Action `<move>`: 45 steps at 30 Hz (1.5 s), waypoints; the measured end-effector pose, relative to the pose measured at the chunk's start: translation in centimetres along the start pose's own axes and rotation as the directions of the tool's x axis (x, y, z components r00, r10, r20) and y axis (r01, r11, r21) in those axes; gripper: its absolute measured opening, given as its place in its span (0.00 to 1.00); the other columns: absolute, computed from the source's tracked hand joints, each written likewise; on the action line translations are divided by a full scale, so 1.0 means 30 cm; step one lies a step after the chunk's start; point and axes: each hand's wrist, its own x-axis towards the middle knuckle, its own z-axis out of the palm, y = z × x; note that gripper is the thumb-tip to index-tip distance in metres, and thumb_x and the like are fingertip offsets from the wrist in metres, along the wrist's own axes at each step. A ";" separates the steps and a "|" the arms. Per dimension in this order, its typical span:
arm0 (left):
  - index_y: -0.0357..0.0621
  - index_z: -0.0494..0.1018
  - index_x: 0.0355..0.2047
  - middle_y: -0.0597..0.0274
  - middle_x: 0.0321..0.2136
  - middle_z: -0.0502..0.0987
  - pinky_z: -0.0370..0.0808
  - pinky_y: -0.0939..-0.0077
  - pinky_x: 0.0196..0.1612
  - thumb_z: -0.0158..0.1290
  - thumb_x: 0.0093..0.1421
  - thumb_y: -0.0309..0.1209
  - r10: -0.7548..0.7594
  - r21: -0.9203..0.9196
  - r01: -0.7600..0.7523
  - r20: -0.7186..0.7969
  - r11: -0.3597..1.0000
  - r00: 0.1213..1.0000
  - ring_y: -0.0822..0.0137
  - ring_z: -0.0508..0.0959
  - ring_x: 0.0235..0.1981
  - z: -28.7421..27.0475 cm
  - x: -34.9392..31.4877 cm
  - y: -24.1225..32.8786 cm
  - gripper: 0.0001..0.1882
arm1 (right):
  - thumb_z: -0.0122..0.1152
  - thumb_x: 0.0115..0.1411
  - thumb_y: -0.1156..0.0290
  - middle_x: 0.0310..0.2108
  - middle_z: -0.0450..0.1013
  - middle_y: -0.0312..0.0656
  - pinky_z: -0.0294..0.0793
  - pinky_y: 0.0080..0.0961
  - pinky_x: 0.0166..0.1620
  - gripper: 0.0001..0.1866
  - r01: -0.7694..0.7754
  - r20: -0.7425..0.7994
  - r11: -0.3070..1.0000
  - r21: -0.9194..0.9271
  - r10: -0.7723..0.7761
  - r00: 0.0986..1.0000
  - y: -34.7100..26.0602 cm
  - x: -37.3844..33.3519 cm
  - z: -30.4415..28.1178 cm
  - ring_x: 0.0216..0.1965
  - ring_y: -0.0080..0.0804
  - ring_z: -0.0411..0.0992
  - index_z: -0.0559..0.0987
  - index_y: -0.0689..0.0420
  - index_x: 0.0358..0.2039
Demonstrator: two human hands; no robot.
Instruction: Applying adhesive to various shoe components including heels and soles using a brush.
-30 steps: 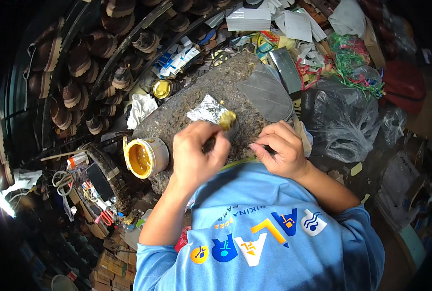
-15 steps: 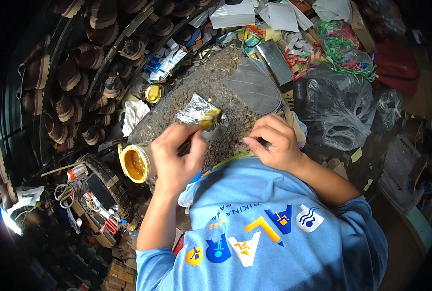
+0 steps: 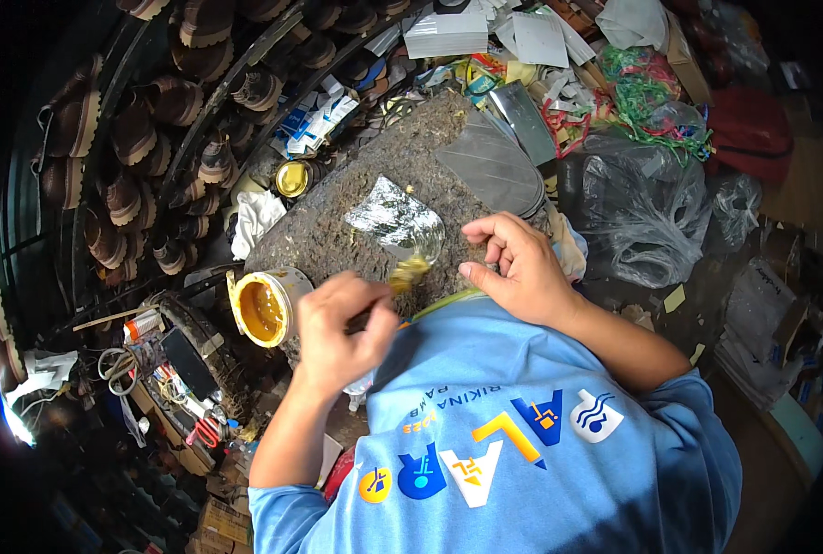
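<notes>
My left hand (image 3: pixel 342 323) is closed round a brush, its handle hidden in my fingers. The brush head (image 3: pixel 410 271), thick with yellow glue, sticks out just below a sole-shaped piece (image 3: pixel 391 217). That piece lies flat on the crusted work board (image 3: pixel 338 185) and shines wet over much of its surface. To the right of it, my right hand (image 3: pixel 515 268) hovers with thumb and fingers apart and nothing seen between them. Beside my left hand, a white tub (image 3: pixel 287 288) lies tilted, its inside coated with yellow glue.
Dark grey sole sheets (image 3: pixel 490 164) lie at the board's far right. An open can with a golden rim (image 3: pixel 292 178) and a white cloth (image 3: pixel 258 220) sit along its left side. Racks of brown shoes (image 3: pixel 133 134) fill the left; clear plastic bags (image 3: pixel 647 212) lie right.
My left hand has drawn the brush down toward me, away from the middle of the piece. My right hand's pinched fingers have spread apart.
</notes>
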 end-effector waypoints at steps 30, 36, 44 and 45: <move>0.34 0.81 0.27 0.49 0.24 0.82 0.79 0.66 0.34 0.58 0.53 0.25 -0.175 0.154 0.225 -0.285 0.962 0.943 0.54 0.83 0.26 -0.137 0.078 -0.172 0.06 | 0.76 0.44 0.75 0.64 0.67 0.42 0.67 0.23 0.50 0.55 -0.431 0.270 0.869 0.243 0.366 0.891 -0.045 0.089 0.030 0.51 0.27 0.63 0.59 0.55 0.73; 0.35 0.81 0.26 0.47 0.25 0.82 0.79 0.63 0.36 0.58 0.52 0.26 -0.152 0.193 0.212 -0.286 0.958 0.946 0.50 0.83 0.28 -0.115 0.096 -0.156 0.06 | 0.74 0.45 0.76 0.64 0.68 0.40 0.67 0.20 0.49 0.54 -0.480 0.300 0.841 0.248 0.404 0.864 -0.046 0.106 0.027 0.50 0.24 0.62 0.59 0.61 0.73; 0.34 0.81 0.28 0.45 0.25 0.81 0.79 0.62 0.36 0.58 0.54 0.27 -0.169 0.205 0.235 -0.296 0.950 0.940 0.50 0.83 0.28 -0.147 0.130 -0.173 0.08 | 0.73 0.47 0.77 0.60 0.69 0.38 0.68 0.18 0.48 0.50 -0.384 0.327 0.911 0.147 0.322 0.888 -0.028 0.106 0.017 0.46 0.23 0.61 0.62 0.66 0.71; 0.34 0.81 0.28 0.46 0.25 0.81 0.79 0.62 0.35 0.58 0.54 0.27 -0.189 0.183 0.250 -0.295 0.951 0.937 0.50 0.83 0.27 -0.138 0.119 -0.166 0.08 | 0.73 0.47 0.76 0.58 0.69 0.38 0.68 0.18 0.48 0.49 -0.366 0.331 0.926 0.098 0.316 0.889 -0.023 0.108 0.018 0.46 0.23 0.62 0.63 0.66 0.71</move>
